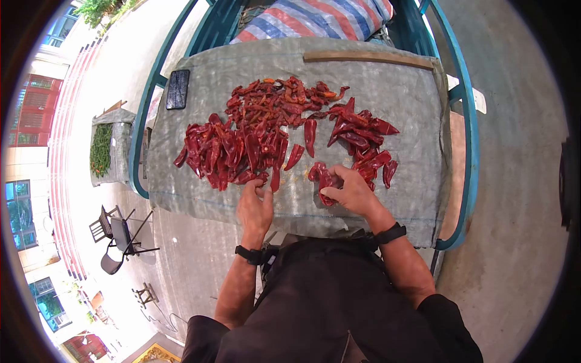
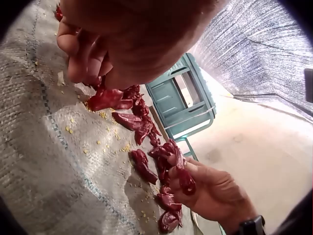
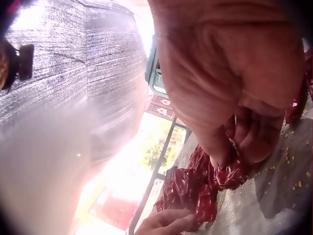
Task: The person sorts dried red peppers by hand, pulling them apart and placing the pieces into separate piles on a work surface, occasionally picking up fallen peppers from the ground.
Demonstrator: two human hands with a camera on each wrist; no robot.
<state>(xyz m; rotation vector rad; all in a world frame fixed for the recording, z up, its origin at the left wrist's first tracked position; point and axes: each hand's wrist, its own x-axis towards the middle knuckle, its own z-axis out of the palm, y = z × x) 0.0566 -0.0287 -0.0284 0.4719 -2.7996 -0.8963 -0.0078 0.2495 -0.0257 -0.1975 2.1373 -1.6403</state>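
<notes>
My right hand (image 1: 354, 192) pinches a wrinkled dried red chili pepper (image 1: 319, 175) between thumb and fingers, above the near part of the grey woven sheet (image 1: 290, 212). The same chili (image 2: 183, 172) hangs from the fingers in the left wrist view. At the near edge of the large left heap of chilies (image 1: 227, 148), the left hand (image 1: 255, 209) has its bent fingertips right at a chili (image 1: 247, 176); whether it grips this one I cannot tell. Just beyond the right hand lies a smaller group of chilies (image 1: 363, 130).
Two single chilies, one of them upright in view (image 1: 310, 136), lie between the groups. Yellow seeds (image 2: 100, 142) are scattered on the sheet. A dark phone (image 1: 178, 89) lies at far left, a wooden strip (image 1: 369, 58) along the back. Teal metal rails (image 1: 465, 151) border the sides.
</notes>
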